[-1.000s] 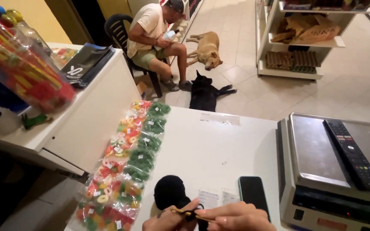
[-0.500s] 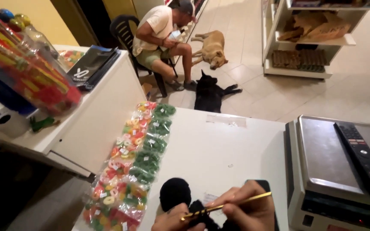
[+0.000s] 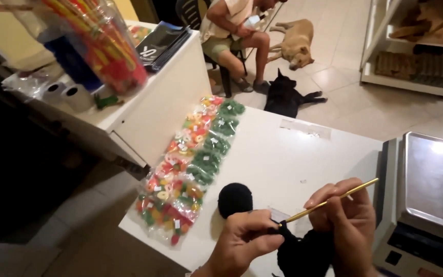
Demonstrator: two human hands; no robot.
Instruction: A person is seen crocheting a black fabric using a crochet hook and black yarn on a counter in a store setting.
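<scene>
My right hand [image 3: 345, 221] grips a thin golden crochet hook [image 3: 329, 201] that slants up to the right. My left hand [image 3: 242, 242] pinches a piece of black crochet work [image 3: 303, 252] at the hook's tip, low over the white table [image 3: 293, 154]. A black ball of yarn [image 3: 235, 199] rests on the table just left of my hands. Both hands are close together at the table's near edge.
Bags of coloured sweets [image 3: 190, 164] lie in a row along the table's left edge. A metal weighing scale [image 3: 426, 200] stands at the right. A white counter [image 3: 129, 97] with a candy jar [image 3: 98, 46] is at left. Beyond, a seated person [image 3: 237, 36], a black dog [image 3: 288, 95] and a tan dog [image 3: 296, 41] occupy the floor.
The view has tilted and shifted; my hands have risen into view. The hook, lying low and flat a second ago, is now raised and slanted up to the right.
</scene>
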